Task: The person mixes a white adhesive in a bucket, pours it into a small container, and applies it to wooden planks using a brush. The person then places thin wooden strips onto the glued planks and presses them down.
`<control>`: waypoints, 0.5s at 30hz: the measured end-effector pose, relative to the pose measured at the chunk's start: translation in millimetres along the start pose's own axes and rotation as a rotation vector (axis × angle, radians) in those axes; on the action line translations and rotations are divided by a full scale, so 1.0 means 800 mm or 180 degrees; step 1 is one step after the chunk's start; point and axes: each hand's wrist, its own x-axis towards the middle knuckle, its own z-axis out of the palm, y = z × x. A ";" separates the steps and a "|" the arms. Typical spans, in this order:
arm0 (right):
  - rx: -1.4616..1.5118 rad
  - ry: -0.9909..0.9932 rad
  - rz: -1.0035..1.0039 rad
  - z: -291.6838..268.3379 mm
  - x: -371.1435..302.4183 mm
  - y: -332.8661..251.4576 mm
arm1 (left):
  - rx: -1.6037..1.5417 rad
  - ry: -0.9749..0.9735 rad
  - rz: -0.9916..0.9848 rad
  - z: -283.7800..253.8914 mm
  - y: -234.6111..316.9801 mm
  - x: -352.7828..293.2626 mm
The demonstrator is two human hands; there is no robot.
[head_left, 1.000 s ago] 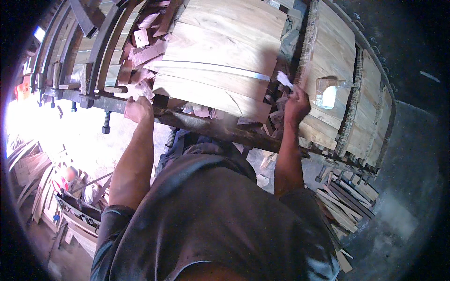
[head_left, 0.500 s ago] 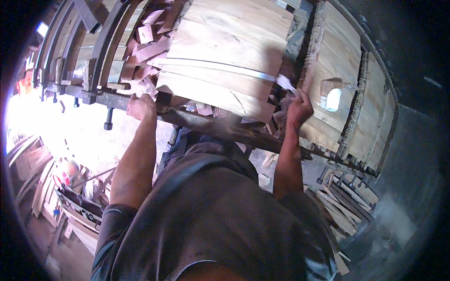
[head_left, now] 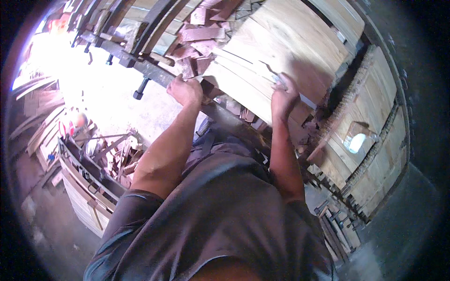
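In my right hand [head_left: 285, 96] is a small pale, flat-tipped tool [head_left: 280, 81]; its exact kind does not show clearly. This hand is closed and sits over a panel of pale wooden boards [head_left: 295, 40], close to a narrow light strip between boards [head_left: 243, 65]. My left hand [head_left: 185, 90] has its fingers curled over a dark metal bar [head_left: 157, 74] along the panel's near edge. Beside those fingers is a dark block [head_left: 211, 89]. Reddish wood offcuts [head_left: 204, 33] lie just beyond the left hand.
Dark clamp arms [head_left: 157, 28] stand at the upper left, with a threaded bolt [head_left: 140, 89] below the bar. On the right-hand panel sits a clear container with something white [head_left: 358, 142]. Scrap wood [head_left: 124, 159] and a rack [head_left: 86, 187] are at lower left; clamps and sticks [head_left: 338, 229] lie at lower right.
My view has turned, so the bench appears tilted. My right hand with the pale tool has moved left from the panel's right edge to over its boards. The left hand stays on the bar.
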 end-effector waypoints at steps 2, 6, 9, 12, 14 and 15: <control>0.0160 -0.0189 -0.0065 0.043 0.002 -0.011 | -0.0062 0.0044 0.0083 0.000 0.000 -0.002; 0.0693 -0.0660 0.0201 0.133 0.006 -0.032 | 0.0003 0.0002 0.0111 -0.005 0.001 -0.002; 0.0748 -0.0808 0.0175 0.189 -0.002 -0.060 | 0.0037 0.0105 0.0220 -0.004 0.002 -0.005; 0.1560 -0.1231 0.1140 0.195 -0.004 -0.078 | -0.0082 0.0138 0.0135 -0.007 0.007 -0.009; 0.1648 -0.1335 0.1095 0.170 -0.005 -0.078 | 0.0032 0.0089 0.0231 -0.005 -0.002 -0.003; 0.1627 -0.1282 0.0961 0.142 -0.002 -0.072 | 0.0072 0.0054 0.0288 -0.003 -0.003 -0.002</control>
